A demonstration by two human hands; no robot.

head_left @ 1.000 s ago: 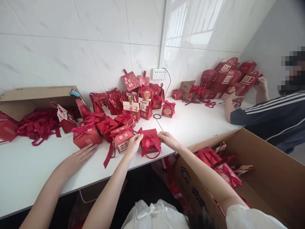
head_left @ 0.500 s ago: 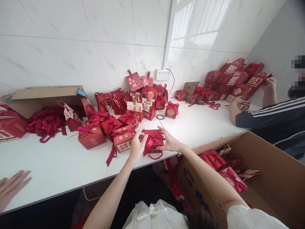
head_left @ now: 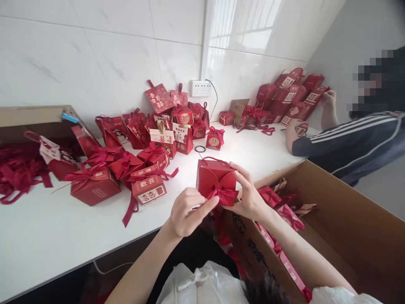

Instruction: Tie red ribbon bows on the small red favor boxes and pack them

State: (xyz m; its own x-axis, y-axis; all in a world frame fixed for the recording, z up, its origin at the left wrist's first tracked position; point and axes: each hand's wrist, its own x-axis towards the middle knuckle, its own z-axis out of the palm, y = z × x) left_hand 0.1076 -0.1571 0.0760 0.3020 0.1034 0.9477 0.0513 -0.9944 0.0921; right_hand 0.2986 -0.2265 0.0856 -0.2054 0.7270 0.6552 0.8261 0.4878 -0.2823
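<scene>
Both hands gripped a red gift box (head_left: 216,180) lifted above the tabletop's (head_left: 63,228) front edge, the left hand (head_left: 186,211) pinching its ribbon bow (head_left: 223,195) while the right hand (head_left: 249,196) wrapped fingers around its right side.

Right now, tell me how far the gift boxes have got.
Done: tied boxes stand on the counter. In hand: the left hand pinches the bow on a red box that the right hand holds up. Left: loose ribbons lie at the left, more red pieces in the carton.
</scene>
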